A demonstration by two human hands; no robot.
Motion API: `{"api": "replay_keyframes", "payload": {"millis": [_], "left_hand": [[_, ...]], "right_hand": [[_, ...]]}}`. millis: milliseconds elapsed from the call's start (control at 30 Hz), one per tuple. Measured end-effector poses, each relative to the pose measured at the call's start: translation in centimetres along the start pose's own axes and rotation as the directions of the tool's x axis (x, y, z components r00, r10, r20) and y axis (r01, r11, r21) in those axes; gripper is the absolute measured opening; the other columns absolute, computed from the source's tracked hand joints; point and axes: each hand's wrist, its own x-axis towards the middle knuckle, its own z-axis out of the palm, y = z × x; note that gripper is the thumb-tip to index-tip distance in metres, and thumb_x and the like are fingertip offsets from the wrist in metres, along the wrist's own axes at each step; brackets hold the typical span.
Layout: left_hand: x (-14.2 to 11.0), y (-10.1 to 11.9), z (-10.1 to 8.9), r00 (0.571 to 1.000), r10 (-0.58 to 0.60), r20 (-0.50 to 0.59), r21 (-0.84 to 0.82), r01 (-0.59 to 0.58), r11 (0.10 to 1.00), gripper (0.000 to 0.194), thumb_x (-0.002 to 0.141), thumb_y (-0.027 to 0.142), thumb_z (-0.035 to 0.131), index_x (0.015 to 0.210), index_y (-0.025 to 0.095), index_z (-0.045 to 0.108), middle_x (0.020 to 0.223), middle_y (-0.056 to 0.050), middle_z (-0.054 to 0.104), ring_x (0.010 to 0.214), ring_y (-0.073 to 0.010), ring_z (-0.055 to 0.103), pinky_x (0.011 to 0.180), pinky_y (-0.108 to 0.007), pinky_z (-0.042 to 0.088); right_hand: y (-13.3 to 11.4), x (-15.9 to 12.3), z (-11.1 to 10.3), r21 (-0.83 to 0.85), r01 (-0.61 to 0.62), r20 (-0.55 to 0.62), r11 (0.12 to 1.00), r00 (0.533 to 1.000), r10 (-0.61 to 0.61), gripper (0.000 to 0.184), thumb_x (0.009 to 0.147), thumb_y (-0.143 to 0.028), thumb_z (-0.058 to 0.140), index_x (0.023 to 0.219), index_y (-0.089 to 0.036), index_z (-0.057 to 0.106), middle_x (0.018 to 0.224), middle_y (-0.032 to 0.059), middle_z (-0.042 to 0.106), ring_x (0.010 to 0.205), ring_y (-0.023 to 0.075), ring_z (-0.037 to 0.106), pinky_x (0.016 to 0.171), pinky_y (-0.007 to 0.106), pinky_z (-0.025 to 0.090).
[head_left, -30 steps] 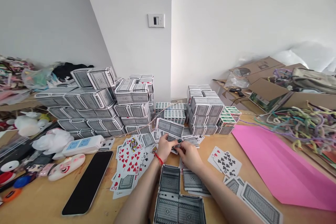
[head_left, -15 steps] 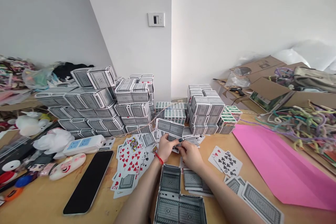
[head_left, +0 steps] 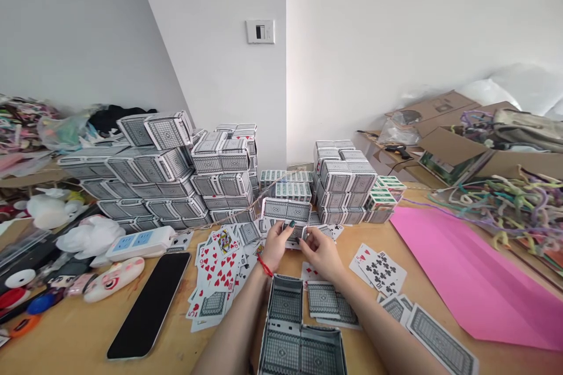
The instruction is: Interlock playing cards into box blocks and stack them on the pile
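Left hand grips a folded card piece mid-table, fingers partly hidden behind it; card box below, cut off at bottom; right hand curled at the piece's edge, pinch cannot be told. Wooden table, pale wall behind, pink paper cut off right.

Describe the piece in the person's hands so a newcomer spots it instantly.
On the wooden table, find the red wristband. Just beyond it, the left hand holds a grey-patterned playing-card piece, with the right hand at its lower right. Unlike the loose cards lying nearby, it is held in the fingers.
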Motion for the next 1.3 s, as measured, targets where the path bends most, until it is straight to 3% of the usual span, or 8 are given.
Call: {"api": "replay_keyframes", "payload": {"millis": [133, 300, 500, 733, 867, 1067, 1167, 1300], "left_hand": [[-0.1, 0.1, 0.1, 1.000, 0.012, 0.027, -0.027, -0.011, 1.000, 0.018, 0.068, 0.031, 0.060, 0.080, 0.017, 0.060, 0.078, -0.001, 0.064, 0.081, -0.0177, 0.058, 0.076, -0.029, 0.042], [-0.2, 0.4, 0.1, 1.000, -0.012, 0.003, -0.108, 0.012, 0.994, 0.021, 0.068, 0.026, 0.060, 0.088, 0.019, 0.055, 0.091, -0.003, 0.064, 0.088, -0.0187, 0.059, 0.079, -0.031, 0.044], [-0.3, 0.8, 0.2, 0.998, -0.056, 0.026, -0.124, 0.059, 0.990, 0.032, 0.065, 0.020, 0.060, 0.097, 0.020, 0.052, 0.099, -0.005, 0.063, 0.090, -0.0202, 0.059, 0.076, -0.033, 0.047], [-0.3, 0.8, 0.2, 0.999, 0.007, 0.042, -0.069, -0.004, 0.998, 0.026, 0.064, 0.020, 0.062, 0.090, 0.018, 0.057, 0.094, -0.005, 0.065, 0.092, -0.0212, 0.059, 0.082, -0.035, 0.045], [-0.2, 0.6, 0.1, 0.999, 0.038, 0.030, -0.021, -0.037, 0.999, 0.027, 0.063, 0.020, 0.064, 0.089, 0.017, 0.059, 0.090, -0.005, 0.066, 0.090, -0.0207, 0.060, 0.084, -0.035, 0.044], [-0.1, 0.5, 0.0, 0.999, 0.040, 0.037, 0.011, -0.040, 0.999, 0.030, 0.063, 0.018, 0.063, 0.093, 0.016, 0.059, 0.096, -0.006, 0.065, 0.089, -0.0194, 0.058, 0.081, -0.032, 0.044], [-0.1, 0.5, -0.1, 0.998, 0.044, 0.044, 0.025, -0.045, 0.999, 0.029, 0.065, 0.018, 0.062, 0.094, 0.016, 0.060, 0.097, -0.007, 0.064, 0.090, -0.0191, 0.057, 0.082, -0.032, 0.043], [0.0, 0.2, -0.3, 0.998, 0.041, 0.051, 0.037, -0.043, 0.998, 0.031, 0.063, 0.020, 0.063, 0.094, 0.015, 0.061, 0.098, -0.008, 0.064, 0.094, -0.0217, 0.056, 0.083, -0.033, 0.041]], "right_hand": [[-0.2, -0.2, -0.4, 0.025, 0.010, 0.041, 1.000, 0.999, -0.011, 0.015, 0.075, -0.026, 0.043, 0.077, -0.018, 0.056, 0.053, -0.0035, 0.048, 0.048, 0.0113, 0.044, 0.049, 0.021, 0.035], [-0.6, 0.5, -2.0, 0.070, -0.033, 0.096, 0.997, 0.995, 0.026, 0.031, 0.078, -0.041, 0.043, 0.083, -0.015, 0.060, 0.058, -0.0001, 0.055, 0.049, 0.0122, 0.048, 0.048, 0.022, 0.038], [-2.4, 1.9, -8.5, -0.244, -0.119, 0.022, 0.963, 0.992, 0.128, 0.027, 0.076, -0.040, 0.045, 0.081, -0.020, 0.062, 0.068, 0.0007, 0.062, 0.050, 0.0124, 0.054, 0.051, 0.023, 0.041], [1.9, 0.8, -16.1, -0.736, -0.312, -0.029, 0.600, 0.901, 0.433, 0.033, 0.052, -0.033, 0.068, 0.079, -0.017, 0.061, 0.082, 0.0103, 0.066, 0.072, 0.0247, 0.062, 0.054, 0.030, 0.043], [3.8, 0.2, -16.0, -0.834, -0.338, -0.030, 0.437, 0.817, 0.575, 0.031, 0.043, -0.035, 0.073, 0.064, -0.017, 0.059, 0.077, 0.0123, 0.066, 0.076, 0.0315, 0.062, 0.056, 0.036, 0.044], [2.8, 0.9, -13.0, -0.848, -0.422, -0.086, 0.322, 0.707, 0.702, 0.055, 0.034, -0.023, 0.077, 0.085, -0.017, 0.056, 0.097, 0.0134, 0.063, 0.086, 0.0323, 0.061, 0.063, 0.040, 0.047], [3.0, 1.2, -12.3, -0.850, -0.405, -0.056, 0.337, 0.705, 0.707, 0.059, 0.035, -0.019, 0.075, 0.090, -0.015, 0.054, 0.098, 0.0141, 0.062, 0.087, 0.0324, 0.061, 0.064, 0.040, 0.047], [3.4, 1.6, -12.5, -0.822, -0.346, 0.037, 0.452, 0.761, 0.648, 0.054, 0.040, -0.014, 0.071, 0.090, -0.013, 0.052, 0.090, 0.0142, 0.063, 0.078, 0.0314, 0.062, 0.054, 0.035, 0.044]]}}
